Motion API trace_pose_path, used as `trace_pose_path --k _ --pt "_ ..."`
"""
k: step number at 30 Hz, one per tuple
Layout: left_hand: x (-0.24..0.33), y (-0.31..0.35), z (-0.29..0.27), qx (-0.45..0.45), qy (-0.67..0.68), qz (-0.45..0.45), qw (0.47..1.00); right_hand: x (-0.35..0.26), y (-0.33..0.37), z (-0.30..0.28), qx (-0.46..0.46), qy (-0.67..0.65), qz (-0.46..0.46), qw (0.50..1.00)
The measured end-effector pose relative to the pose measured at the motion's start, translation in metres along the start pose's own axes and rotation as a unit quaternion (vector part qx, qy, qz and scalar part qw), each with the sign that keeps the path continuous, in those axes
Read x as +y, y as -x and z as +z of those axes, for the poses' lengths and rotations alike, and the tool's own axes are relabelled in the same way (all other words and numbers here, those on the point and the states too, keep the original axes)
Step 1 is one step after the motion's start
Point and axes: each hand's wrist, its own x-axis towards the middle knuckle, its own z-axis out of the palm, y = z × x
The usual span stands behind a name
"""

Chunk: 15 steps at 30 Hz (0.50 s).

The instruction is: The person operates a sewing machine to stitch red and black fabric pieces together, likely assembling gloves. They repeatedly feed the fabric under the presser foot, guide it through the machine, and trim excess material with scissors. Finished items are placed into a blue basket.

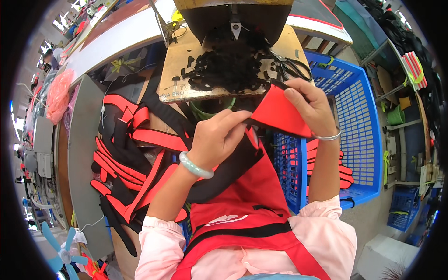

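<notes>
A bright red fabric piece with black edging (282, 112) is stretched between my hands, above my lap. My left hand (214, 137) pinches its lower left corner at the black strip. On the other side my right hand (315, 105) grips the piece, thumb on top and fingers hidden beneath. Just beyond lies a heap of black scraps (228, 65) on a wooden board (175, 88). Dark-handled scissors (294, 67) rest at the board's right side. A black machine body (205, 23) with a pale metal tip (236, 30) stands over the heap.
Many red and black strips (121, 163) are piled at my left, beside a grey panel (84, 163). At my right a blue plastic basket (368, 121) holds more red pieces (343, 172). A light blue fan (65, 252) is at lower left. Under the board shows a green rim (205, 114).
</notes>
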Motion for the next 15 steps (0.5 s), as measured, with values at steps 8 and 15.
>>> trace_pose_path --k 8,15 --pt "0.027 -0.013 -0.025 -0.073 -0.152 0.027 0.985 0.019 0.060 0.064 -0.056 -0.043 -0.021 0.997" --pt "0.023 -0.031 -0.047 -0.111 -0.150 0.001 0.982 -0.003 0.048 0.082 -0.008 0.018 0.006 1.000"
